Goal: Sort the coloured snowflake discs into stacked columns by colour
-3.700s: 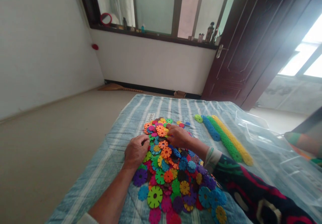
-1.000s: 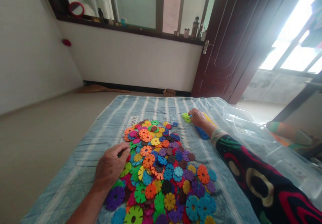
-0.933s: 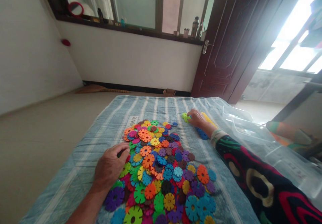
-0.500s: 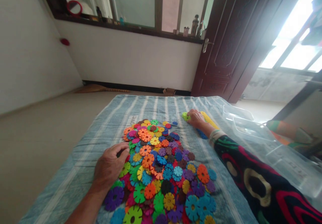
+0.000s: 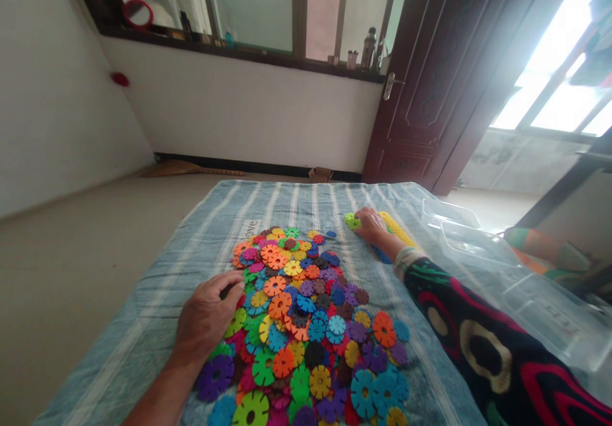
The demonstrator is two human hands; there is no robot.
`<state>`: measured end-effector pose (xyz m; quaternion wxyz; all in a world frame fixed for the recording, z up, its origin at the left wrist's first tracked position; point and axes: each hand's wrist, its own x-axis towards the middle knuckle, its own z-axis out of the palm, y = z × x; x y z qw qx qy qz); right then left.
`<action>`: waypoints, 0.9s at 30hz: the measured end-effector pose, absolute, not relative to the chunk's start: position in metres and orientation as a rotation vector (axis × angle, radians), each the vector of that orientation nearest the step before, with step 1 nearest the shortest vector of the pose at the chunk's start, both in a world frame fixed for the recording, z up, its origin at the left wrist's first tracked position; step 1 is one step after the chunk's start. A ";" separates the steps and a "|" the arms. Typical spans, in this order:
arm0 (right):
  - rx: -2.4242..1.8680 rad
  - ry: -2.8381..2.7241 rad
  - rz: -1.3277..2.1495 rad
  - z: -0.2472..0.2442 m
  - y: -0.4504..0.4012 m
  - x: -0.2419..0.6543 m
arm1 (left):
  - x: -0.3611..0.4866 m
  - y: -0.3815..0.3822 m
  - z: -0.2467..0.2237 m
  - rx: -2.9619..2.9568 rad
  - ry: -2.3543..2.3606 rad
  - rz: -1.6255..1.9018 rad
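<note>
A wide pile of flat, notched plastic discs (image 5: 287, 305) in many colours lies on a blue and white striped cloth (image 5: 157, 314). My left hand (image 5: 209, 311) rests at the pile's left edge, fingers curled with thumb near forefinger; what they hold, if anything, is hidden. At the far right of the cloth, my right hand (image 5: 371, 224) has its fingers closed on light green discs (image 5: 352, 221). Beside and partly under that hand are yellow discs (image 5: 400, 229) in a row and blue discs (image 5: 382, 255).
Clear plastic containers (image 5: 478, 245) sit along the right side of the cloth, with another transparent box (image 5: 559, 317) nearer. Beyond the cloth are a dark red door (image 5: 430, 69), a wall and a ledge holding a flask (image 5: 368, 48) and a red-framed mirror (image 5: 138, 14).
The whole view has shifted very slightly. Both hands stay in nearly the same places, and the discs show no clear change.
</note>
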<state>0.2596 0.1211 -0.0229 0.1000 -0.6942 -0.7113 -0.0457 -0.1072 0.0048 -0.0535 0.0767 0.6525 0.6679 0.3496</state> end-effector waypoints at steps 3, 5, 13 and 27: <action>-2.043 -2.095 -0.130 -0.024 0.120 0.260 | -0.108 0.006 -0.055 1.983 1.999 1.062; -2.041 -2.092 -0.126 -0.024 0.119 0.260 | -0.109 0.006 -0.055 2.007 1.998 1.072; -2.057 -2.053 -0.127 -0.024 0.119 0.259 | -0.108 0.007 -0.054 1.997 1.995 1.062; -2.075 -2.003 -0.121 -0.026 0.121 0.257 | -0.109 0.007 -0.054 1.981 1.996 1.057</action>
